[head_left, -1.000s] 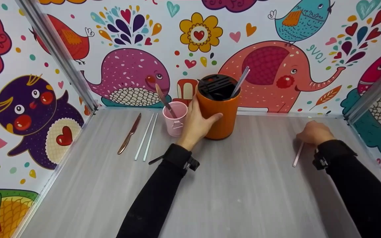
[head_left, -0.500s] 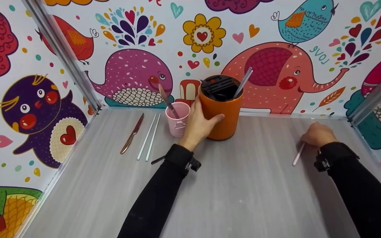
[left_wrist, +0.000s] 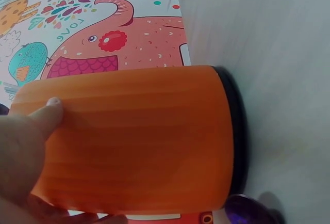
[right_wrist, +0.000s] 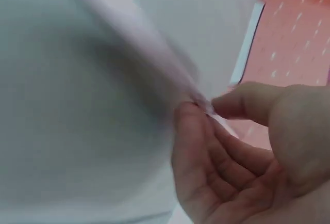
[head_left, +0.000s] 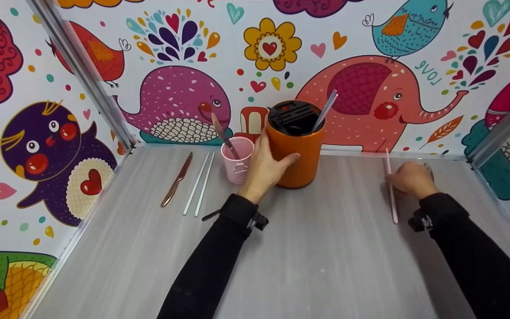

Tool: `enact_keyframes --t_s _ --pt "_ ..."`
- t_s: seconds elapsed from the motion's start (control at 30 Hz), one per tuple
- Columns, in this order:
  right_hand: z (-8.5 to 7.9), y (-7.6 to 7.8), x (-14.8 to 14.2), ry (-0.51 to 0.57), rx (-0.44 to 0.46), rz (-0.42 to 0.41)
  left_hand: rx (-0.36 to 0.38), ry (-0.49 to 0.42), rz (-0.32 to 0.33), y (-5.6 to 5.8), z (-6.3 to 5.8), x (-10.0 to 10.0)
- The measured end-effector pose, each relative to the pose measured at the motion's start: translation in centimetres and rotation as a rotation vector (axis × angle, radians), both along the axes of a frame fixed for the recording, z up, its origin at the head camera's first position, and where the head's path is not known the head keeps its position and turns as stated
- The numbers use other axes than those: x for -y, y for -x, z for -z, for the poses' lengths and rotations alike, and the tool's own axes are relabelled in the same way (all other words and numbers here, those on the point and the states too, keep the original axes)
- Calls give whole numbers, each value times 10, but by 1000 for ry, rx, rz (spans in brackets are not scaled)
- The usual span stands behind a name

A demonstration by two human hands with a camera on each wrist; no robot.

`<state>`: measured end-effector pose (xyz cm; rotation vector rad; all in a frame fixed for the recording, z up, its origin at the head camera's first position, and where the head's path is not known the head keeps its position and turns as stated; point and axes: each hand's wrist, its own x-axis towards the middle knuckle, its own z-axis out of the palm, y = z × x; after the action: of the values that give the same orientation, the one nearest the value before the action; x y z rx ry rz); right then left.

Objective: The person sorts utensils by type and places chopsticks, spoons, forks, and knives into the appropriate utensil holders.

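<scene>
Currently pinching pink stick between thumb and fingertips of right hand, the nearer | aimed lengthwise toward back wall — well right of orange holder | clasping holder with left hand

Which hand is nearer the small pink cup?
The left hand: it's beside the pink cup, gripping the orange cylindrical container; the right hand is far to the cup's right, pinching a slender pink stick.
</scene>
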<state>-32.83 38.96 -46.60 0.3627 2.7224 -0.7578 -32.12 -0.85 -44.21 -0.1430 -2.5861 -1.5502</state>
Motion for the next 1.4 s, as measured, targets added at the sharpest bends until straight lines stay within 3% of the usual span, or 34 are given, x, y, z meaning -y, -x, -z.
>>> enact_keyframes --t_s 0.33,0.47,0.67,0.83,0.97,1.17,1.4 --pt "-30 -8 69 226 -390 -175 2 -2 -3 -2 -1 1" --pt "-47 -18 92 307 -632 -202 7 0 -2 -2 0 1" --pt "-77 -31 124 566 -1031 -185 16 -8 -4 -2 -1 0" --pt "-93 -32 145 796 -1221 -133 5 -15 6 -1 0 0" --pt "-99 -30 156 872 -1289 -122 -8 -7 2 -1 1 0" --pt "-102 -24 162 957 -1307 -96 -9 -12 2 -1 2 -1" --pt "-91 -9 172 733 -1214 -87 -13 -23 -2 -1 1 1"
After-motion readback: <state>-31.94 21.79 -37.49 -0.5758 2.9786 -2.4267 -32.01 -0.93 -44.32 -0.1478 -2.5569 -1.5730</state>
